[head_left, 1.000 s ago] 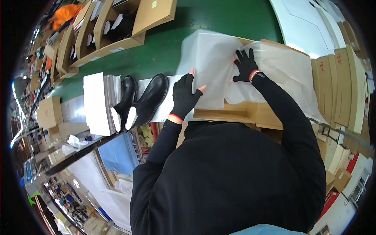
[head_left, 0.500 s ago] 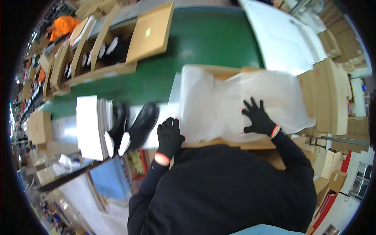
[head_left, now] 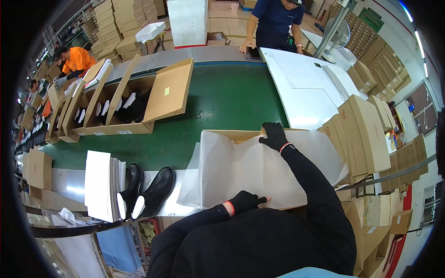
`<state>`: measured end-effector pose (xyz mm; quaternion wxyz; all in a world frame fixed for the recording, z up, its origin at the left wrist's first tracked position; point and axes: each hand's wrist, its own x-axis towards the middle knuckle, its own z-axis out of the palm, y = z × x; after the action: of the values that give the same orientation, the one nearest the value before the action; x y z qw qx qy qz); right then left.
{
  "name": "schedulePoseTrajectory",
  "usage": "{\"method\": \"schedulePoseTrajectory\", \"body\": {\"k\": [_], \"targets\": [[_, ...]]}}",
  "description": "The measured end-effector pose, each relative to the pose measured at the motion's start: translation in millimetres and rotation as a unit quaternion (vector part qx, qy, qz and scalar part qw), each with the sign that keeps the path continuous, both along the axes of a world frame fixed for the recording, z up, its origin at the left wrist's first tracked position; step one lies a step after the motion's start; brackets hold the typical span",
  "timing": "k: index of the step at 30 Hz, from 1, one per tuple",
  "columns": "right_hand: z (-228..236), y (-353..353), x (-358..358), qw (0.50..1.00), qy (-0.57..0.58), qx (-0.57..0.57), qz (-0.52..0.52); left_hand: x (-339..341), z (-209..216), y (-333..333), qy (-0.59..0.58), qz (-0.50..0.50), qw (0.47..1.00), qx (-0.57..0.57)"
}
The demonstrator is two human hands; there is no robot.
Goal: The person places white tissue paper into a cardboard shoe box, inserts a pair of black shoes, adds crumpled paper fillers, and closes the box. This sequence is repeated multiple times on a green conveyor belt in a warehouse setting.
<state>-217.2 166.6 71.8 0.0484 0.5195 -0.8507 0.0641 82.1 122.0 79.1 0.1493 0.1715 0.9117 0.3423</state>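
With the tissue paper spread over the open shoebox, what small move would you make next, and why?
Probably reach the left hand to the pair of black boots: the tissue paper already drapes the shoebox, the right hand pins its far edge, and the boots lie just left.

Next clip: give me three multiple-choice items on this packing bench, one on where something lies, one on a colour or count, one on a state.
1. Where do the black boots lie?
A. left of the tissue paper
B. inside the box
C. on the floor

2. What colour is the conveyor belt?
A. grey
B. green
C. blue

3. How are the hands placed?
A. both lifted
B. both gripping a boot
C. both pressed flat on the paper

Answers: 1 A, they sit beside the paper stack. 2 B, the belt is plainly green. 3 C, the left hand presses the near edge and the right hand the far edge.
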Motion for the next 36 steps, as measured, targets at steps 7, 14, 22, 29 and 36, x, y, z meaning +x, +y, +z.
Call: {"method": "schedulePoseTrajectory", "body": {"k": [7,14,22,29,36], "targets": [[-6,16,-30,0.997,-0.067,0.022,0.027,69,15,-97,0.186,0.523,0.827,-0.086],[-16,-4,-13,0.992,0.054,0.113,-0.002,113,-33,-111,0.09,0.467,0.865,-0.162],[-34,-24,100,0.972,-0.04,0.153,0.175,94,-28,-112,0.087,0.438,0.889,-0.101],[-78,-42,92,0.974,-0.033,0.21,0.071,86,-17,-102,0.018,0.372,0.916,-0.146],[-89,-17,117,0.967,-0.095,0.227,0.067,112,-35,-102,0.044,0.385,0.919,-0.067]]}}
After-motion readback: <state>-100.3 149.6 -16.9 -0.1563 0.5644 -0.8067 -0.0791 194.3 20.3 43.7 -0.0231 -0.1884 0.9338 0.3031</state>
